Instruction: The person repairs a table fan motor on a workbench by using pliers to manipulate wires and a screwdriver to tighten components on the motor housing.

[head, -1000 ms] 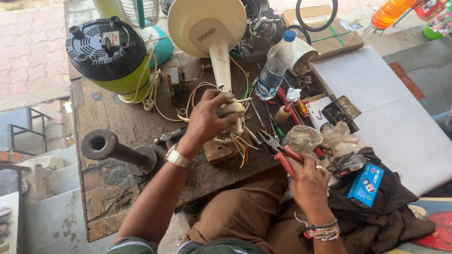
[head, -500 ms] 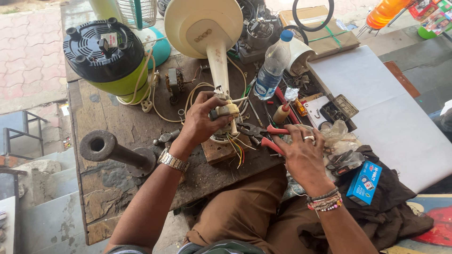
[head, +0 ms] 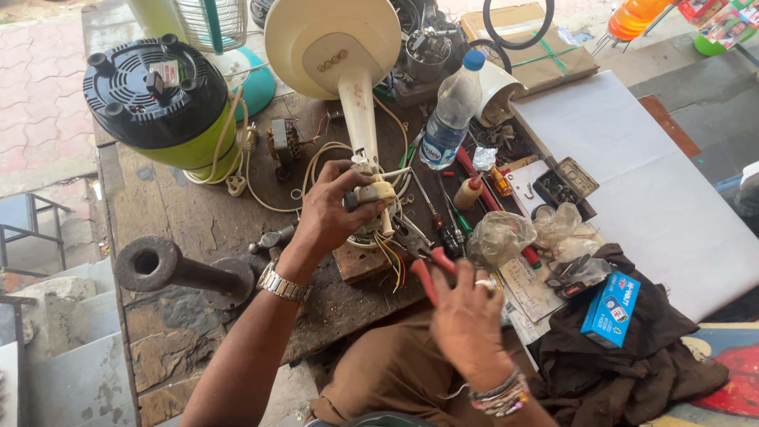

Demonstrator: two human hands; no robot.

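So the small cream switch part (head: 371, 192) with coloured wires (head: 391, 265) hanging off it sits near the middle of the bench, at the foot of the cream fan stand (head: 356, 103). Left hand (head: 328, 213) is clenched around it, holding it steady. Right hand (head: 466, 312) grips red-handled pliers (head: 419, 253), nose at the wires. Wires look loose, so the wiring's only partway, I'd say. Water bottle (head: 451, 115) behind, green-black appliance (head: 158, 103) at the far-left corner.
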